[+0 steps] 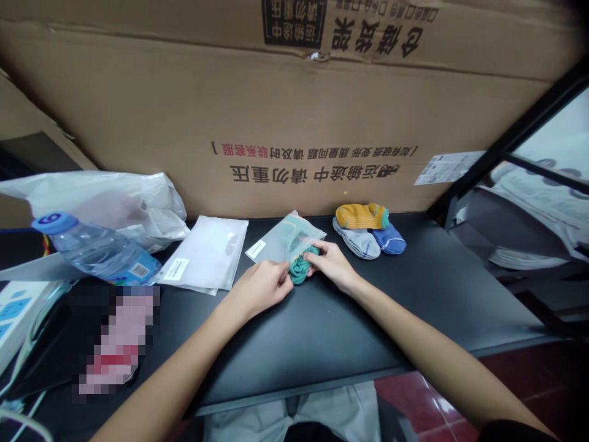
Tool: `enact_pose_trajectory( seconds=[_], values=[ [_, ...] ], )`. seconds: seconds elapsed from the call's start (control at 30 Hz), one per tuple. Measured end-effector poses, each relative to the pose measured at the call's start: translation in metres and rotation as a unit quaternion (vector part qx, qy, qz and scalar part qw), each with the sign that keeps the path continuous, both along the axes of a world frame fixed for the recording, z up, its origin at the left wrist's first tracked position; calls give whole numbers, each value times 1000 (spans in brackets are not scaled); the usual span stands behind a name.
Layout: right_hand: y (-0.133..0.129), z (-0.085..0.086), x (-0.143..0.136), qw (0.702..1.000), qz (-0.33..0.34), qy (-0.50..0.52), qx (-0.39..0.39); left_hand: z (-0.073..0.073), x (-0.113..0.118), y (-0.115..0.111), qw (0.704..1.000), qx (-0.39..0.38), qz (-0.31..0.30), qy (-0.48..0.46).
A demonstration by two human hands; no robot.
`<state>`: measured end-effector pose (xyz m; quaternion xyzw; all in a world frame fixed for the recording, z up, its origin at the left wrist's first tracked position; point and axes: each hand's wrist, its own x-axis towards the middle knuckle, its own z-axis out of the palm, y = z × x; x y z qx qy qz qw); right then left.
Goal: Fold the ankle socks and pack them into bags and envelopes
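Observation:
Between my hands, green socks (301, 270) stick out of the near, open end of a frosted zip bag (294, 233); part of the green shows through the film. My left hand (264, 285) has its fingers curled and pinched at the left corner of the bag's mouth. With bent fingers and thumb, my right hand (332, 264) grips the right side of the socks where they enter the bag. To the right lie more folded socks: a mustard pair (361, 216) on top of a grey pair (358, 239) and a blue pair (389, 239).
A stack of flat frosted bags (209, 252) lies left of my left hand. Beyond it are a tilted water bottle (99, 248) and a white plastic bag (138, 202). A large cardboard sheet (276, 110) stands along the back of the black table (350, 337).

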<state>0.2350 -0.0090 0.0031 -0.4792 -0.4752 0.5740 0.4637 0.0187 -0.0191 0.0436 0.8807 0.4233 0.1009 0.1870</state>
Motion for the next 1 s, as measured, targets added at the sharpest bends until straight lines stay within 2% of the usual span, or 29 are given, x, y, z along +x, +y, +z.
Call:
enact_pose_trajectory(
  seconds=[0.17, 0.27, 0.37, 0.47, 0.57, 0.63, 0.8, 0.9, 1.0],
  values=[
    [1, 1, -2, 994, -38, 93, -34, 1, 2, -6, 999, 8, -25, 36],
    [2, 2, -3, 989, -48, 135, -46, 2, 2, -5, 1000, -1, -15, 17],
    [1, 3, -3, 995, -44, 86, 1, 4, 3, -6, 998, -17, 1, -59],
    [-3, 2, -7, 998, -20, -11, 62, 4, 5, -8, 992, 19, 29, -125],
    [-6, -2, -11, 992, -3, -85, 92, 0, 10, -13, 990, 69, 39, -117],
    [-7, -4, -13, 990, -14, -108, 94, -5, 14, -16, 993, 79, 19, -83],
    [-8, -1, -15, 999, -36, -15, 32, -16, 25, -23, 996, 70, -37, -41],
    [-8, 2, -16, 1000, 5, 28, 10, -17, 27, -26, 995, 75, -35, -59],
    [-8, 0, -14, 997, 59, -11, 48, -9, 24, -28, 991, 85, -51, -89]
  ],
)
